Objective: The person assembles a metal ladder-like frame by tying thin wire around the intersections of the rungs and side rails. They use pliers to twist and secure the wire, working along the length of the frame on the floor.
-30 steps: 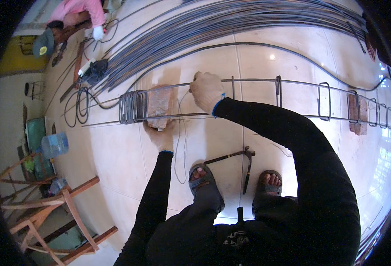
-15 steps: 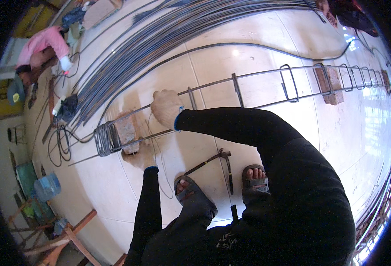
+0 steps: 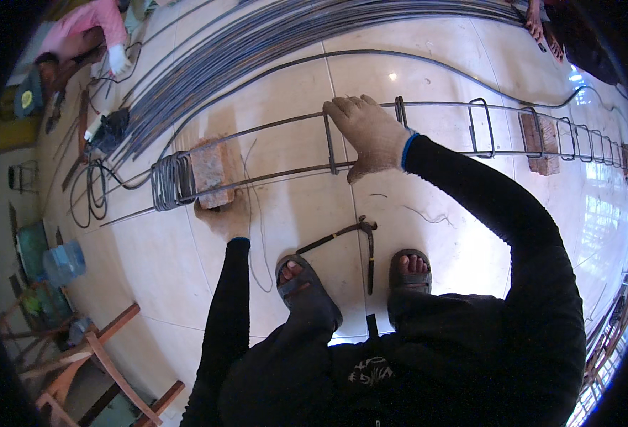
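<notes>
My left hand (image 3: 227,219), in a pale knitted glove, is closed around the near end of a reddish brick (image 3: 210,165), its fingertips partly hidden. Two long parallel steel bars (image 3: 275,174) cross over that brick. My right hand (image 3: 371,135), gloved the same way, spans both bars with fingers spread and thumb apart. Its fingertips reach the far bar beside a rectangular steel stirrup (image 3: 330,142); its thumb is by the near bar. Left of the brick, a tight bunch of stirrups (image 3: 173,181) sits around the bars.
Pincers (image 3: 368,249) lie between my sandalled feet. A thin wire (image 3: 260,242) curls on the tiles. More stirrups (image 3: 482,128) and another brick (image 3: 539,144) are along the bars rightward. A rebar pile (image 3: 257,60) lies beyond. People crouch far left (image 3: 90,32) and far right (image 3: 577,35).
My right hand has moved right along the bars, from near the brick to the stirrup, and its fingers have spread. My left hand stays at the brick. The view has shifted slightly.
</notes>
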The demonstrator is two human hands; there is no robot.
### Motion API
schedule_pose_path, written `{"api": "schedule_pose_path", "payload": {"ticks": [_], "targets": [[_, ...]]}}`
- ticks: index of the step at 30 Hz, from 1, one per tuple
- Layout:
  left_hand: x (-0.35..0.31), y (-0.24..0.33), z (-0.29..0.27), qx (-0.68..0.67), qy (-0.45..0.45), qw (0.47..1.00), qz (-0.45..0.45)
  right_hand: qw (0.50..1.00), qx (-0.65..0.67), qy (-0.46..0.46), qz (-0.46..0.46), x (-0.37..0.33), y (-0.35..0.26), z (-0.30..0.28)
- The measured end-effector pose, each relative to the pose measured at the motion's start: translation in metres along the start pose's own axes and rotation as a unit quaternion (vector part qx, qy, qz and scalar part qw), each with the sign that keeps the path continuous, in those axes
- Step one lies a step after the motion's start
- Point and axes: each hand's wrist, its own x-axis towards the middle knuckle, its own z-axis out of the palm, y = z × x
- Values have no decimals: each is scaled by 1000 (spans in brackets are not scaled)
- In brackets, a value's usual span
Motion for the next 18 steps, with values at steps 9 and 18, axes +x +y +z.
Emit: {"api": "schedule_pose_path", "payload": {"ticks": [9,18], "targets": [[-94,32,-7,-72,-316,945,-40,996,-34,81,-32,5,-17,24],[-78,48,45,-235,-515,821,70,996,32,66,-48,47,-52,36]]}}
